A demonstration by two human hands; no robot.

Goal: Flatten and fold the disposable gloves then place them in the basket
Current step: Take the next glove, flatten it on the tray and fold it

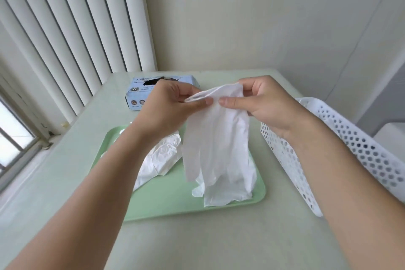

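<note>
A white disposable glove [215, 136] hangs in the air above the green tray [171, 201], cuff up and fingers down. My left hand [168, 107] pinches the left side of its cuff. My right hand [263, 103] pinches the right side of the cuff. More white gloves lie crumpled on the tray: one pile [160, 160] at the left under my left forearm, another [232, 190] beneath the hanging glove. The white perforated basket [359, 151] stands at the right, partly hidden by my right forearm.
A blue glove box [140, 94] marked XL sits at the back of the pale table [197, 243], behind my left hand. Vertical blinds and a window are at the left, walls close behind and to the right.
</note>
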